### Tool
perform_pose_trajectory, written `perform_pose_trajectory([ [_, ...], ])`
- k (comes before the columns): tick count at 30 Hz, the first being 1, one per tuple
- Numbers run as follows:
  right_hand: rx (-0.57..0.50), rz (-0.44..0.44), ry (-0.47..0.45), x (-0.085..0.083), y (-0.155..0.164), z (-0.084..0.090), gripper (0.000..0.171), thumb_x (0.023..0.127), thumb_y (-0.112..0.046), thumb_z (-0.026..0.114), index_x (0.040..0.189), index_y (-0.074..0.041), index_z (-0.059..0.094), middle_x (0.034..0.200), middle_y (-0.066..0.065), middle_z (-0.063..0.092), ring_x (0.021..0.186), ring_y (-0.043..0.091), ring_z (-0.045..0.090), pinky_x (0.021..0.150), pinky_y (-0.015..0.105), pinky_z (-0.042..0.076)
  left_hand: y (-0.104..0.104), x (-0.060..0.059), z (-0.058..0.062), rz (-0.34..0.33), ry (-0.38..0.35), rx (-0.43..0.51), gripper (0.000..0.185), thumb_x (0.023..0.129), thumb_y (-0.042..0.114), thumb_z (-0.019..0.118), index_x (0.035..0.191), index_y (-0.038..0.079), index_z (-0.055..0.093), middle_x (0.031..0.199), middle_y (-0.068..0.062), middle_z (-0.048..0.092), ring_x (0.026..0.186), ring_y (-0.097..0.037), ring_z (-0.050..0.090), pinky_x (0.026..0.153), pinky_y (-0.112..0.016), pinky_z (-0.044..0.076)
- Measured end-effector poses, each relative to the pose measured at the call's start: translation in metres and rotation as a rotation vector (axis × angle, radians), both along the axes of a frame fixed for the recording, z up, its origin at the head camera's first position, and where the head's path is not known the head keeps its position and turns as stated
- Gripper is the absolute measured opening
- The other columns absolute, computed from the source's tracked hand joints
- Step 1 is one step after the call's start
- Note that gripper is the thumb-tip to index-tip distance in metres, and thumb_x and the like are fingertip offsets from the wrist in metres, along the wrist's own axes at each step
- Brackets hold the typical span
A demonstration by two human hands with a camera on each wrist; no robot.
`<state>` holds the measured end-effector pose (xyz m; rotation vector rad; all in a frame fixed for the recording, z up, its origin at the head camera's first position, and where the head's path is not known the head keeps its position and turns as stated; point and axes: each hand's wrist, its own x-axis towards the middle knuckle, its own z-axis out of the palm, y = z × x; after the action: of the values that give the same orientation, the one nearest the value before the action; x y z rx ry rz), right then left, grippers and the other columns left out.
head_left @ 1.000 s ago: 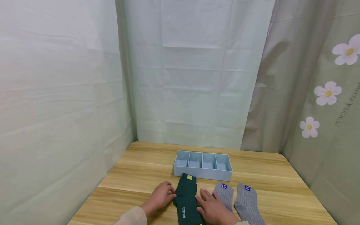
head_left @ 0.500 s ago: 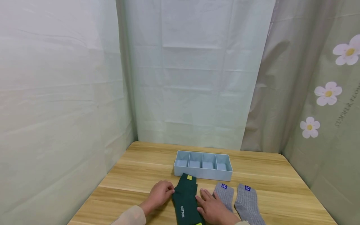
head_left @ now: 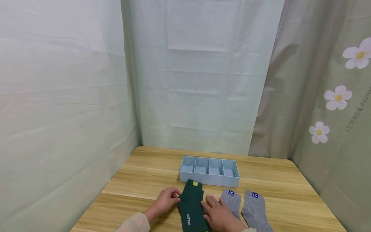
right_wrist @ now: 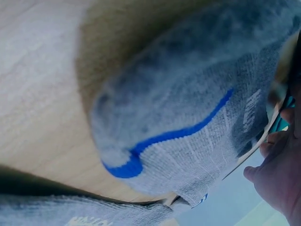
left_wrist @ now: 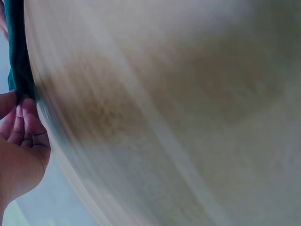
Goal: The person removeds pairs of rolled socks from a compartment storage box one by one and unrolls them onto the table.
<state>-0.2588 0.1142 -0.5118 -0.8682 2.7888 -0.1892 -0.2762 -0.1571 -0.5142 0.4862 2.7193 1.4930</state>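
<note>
The left hand [head_left: 165,202] pinches the left edge of the dark green sock [head_left: 191,206] lying flat on the surface [head_left: 130,190], apparently squaring it. At its right edge, the right hand [head_left: 220,214] rests with straight fingers, beside two grey socks [head_left: 232,201].

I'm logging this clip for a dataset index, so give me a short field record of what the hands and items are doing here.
surface: light wooden table
left hand: pinches the left edge of the dark green cotton sock
right hand: fingers flat beside the green sock's right edge, by the near grey ribbed sock
other sock: second grey ribbed sock, lying to the right
container: pale blue four-compartment plastic tray, behind the socks, compartments look empty
</note>
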Motion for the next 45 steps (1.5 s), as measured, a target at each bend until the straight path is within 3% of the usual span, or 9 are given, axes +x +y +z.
perform_pose_trajectory([
  [7,-0.004,0.024,0.022,0.001,0.0,0.004,0.05,0.102,-0.043,0.05,0.147,-0.021,0.05,0.157,0.009,0.036,0.144,0.029,0.032,0.109,0.063,0.028,-0.009,-0.001,-0.002,0.035,-0.011,-0.029,0.024,0.088,-0.002,0.069,0.111,-0.007,0.066,0.077,0.001,0.057,0.068,-0.013,0.051,0.059,-0.025,0.044],
  [14,0.003,0.027,0.021,0.001,-0.001,0.004,0.05,0.102,-0.043,0.05,0.147,-0.02,0.05,0.157,0.009,0.036,0.144,0.029,0.032,0.11,0.063,0.026,-0.014,-0.001,0.002,0.056,-0.21,0.03,0.039,0.092,0.006,0.068,0.125,-0.013,0.058,0.078,-0.003,0.064,0.064,-0.015,0.059,0.058,-0.029,0.05],
  [17,0.009,0.022,0.014,0.0,-0.001,0.003,0.05,0.102,-0.043,0.049,0.147,-0.021,0.05,0.157,0.008,0.036,0.144,0.029,0.032,0.11,0.063,0.027,-0.013,0.001,0.004,0.047,-0.253,0.043,0.038,0.092,0.003,0.068,0.126,-0.011,0.058,0.075,-0.003,0.064,0.062,-0.016,0.06,0.056,-0.03,0.051],
  [28,0.004,0.019,-0.046,-0.002,0.0,0.004,0.059,0.097,-0.049,0.054,0.148,-0.021,0.048,0.158,0.007,0.034,0.145,0.028,0.03,0.112,0.063,0.023,-0.011,0.005,0.002,0.02,-0.231,0.071,0.026,0.091,-0.003,0.066,0.117,-0.007,0.065,0.075,-0.003,0.062,0.062,-0.015,0.059,0.058,-0.031,0.053],
  [34,0.015,0.1,-0.052,0.002,0.0,0.004,0.062,0.096,-0.052,0.055,0.15,-0.023,0.046,0.157,0.006,0.035,0.145,0.025,0.031,0.11,0.063,0.026,-0.009,0.007,0.002,0.011,-0.193,0.081,0.023,0.09,-0.004,0.066,0.114,-0.006,0.068,0.072,-0.002,0.06,0.06,-0.014,0.058,0.057,-0.031,0.052],
  [39,0.028,0.155,-0.038,0.003,0.003,-0.006,0.075,0.092,-0.069,0.047,0.152,-0.023,0.042,0.157,0.009,0.034,0.145,0.027,0.03,0.109,0.065,0.025,-0.009,0.009,0.002,0.007,-0.173,0.079,0.021,0.09,-0.005,0.066,0.111,-0.004,0.07,0.071,-0.001,0.06,0.059,-0.014,0.057,0.057,-0.032,0.052],
  [45,0.053,0.131,-0.032,0.001,0.007,-0.009,0.087,0.085,-0.08,0.043,0.154,-0.028,0.036,0.159,0.012,0.031,0.146,0.03,0.027,0.11,0.065,0.022,-0.013,0.011,0.0,0.013,-0.119,0.087,0.019,0.088,-0.007,0.067,0.106,-0.006,0.071,0.07,0.0,0.058,0.058,-0.013,0.057,0.055,-0.031,0.053],
])
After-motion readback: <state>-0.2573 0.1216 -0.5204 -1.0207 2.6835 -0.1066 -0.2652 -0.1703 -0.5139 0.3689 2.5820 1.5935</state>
